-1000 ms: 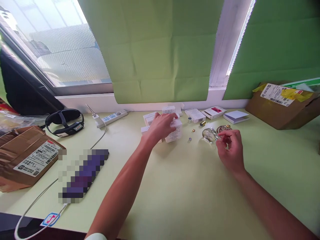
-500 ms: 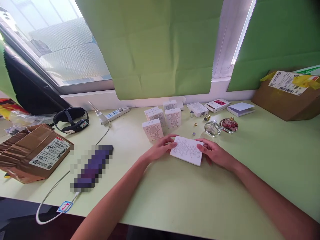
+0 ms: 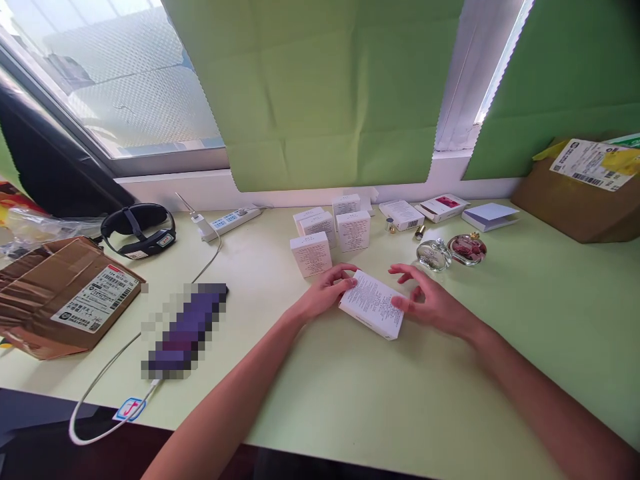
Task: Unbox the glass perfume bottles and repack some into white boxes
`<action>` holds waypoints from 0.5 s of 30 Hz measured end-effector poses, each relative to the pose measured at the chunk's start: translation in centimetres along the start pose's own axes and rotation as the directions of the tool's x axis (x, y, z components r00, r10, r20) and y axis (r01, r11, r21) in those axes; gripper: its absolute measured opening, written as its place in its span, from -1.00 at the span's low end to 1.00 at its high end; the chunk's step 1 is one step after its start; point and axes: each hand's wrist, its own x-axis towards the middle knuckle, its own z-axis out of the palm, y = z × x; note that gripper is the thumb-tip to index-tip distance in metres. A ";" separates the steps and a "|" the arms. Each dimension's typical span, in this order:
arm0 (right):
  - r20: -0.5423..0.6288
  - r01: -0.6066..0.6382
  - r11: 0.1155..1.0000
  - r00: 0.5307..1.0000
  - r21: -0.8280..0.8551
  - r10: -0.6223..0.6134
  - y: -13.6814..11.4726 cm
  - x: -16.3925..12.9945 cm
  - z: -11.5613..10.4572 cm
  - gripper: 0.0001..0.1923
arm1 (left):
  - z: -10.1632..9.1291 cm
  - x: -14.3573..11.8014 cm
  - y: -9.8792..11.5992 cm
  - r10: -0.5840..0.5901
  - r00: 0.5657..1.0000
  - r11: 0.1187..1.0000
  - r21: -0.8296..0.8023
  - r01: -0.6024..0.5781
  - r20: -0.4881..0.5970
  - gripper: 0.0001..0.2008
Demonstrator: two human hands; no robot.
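A white box point(image 3: 374, 303) with fine printed text on its upper face lies tilted between my hands, its long near side showing. My left hand point(image 3: 330, 290) grips its left end, thumb on top and fingers behind the far edge. At the right end, the thumb of my right hand point(image 3: 423, 300) is at the box's edge, while the other fingers are raised and spread. Just beyond my left hand stands another white printed box point(image 3: 311, 255), with several similar ones, such as this upright box point(image 3: 353, 231), grouped behind it.
Clear bottle point(image 3: 433, 255) and red-patterned bottle point(image 3: 467, 249) stand right of centre, with small caps point(image 3: 420, 232) behind. Flat boxes point(image 3: 443, 207) lie along the wall. At left are a carton point(image 3: 95, 300), headset point(image 3: 140, 233), power strip point(image 3: 230, 223) and blurred phone-like slab point(image 3: 187, 330) with cable.
My right fingers have lifted off the box and spread. The box has tipped, so its near side shows thicker. The view has shifted slightly.
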 end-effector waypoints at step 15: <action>0.002 0.166 0.981 0.986 -0.096 -0.167 2.2 0.2 -0.5 0.02 | 1.0 0.2 -0.7 0.080 0.996 0.963 -0.257 -0.085 -0.029 -0.70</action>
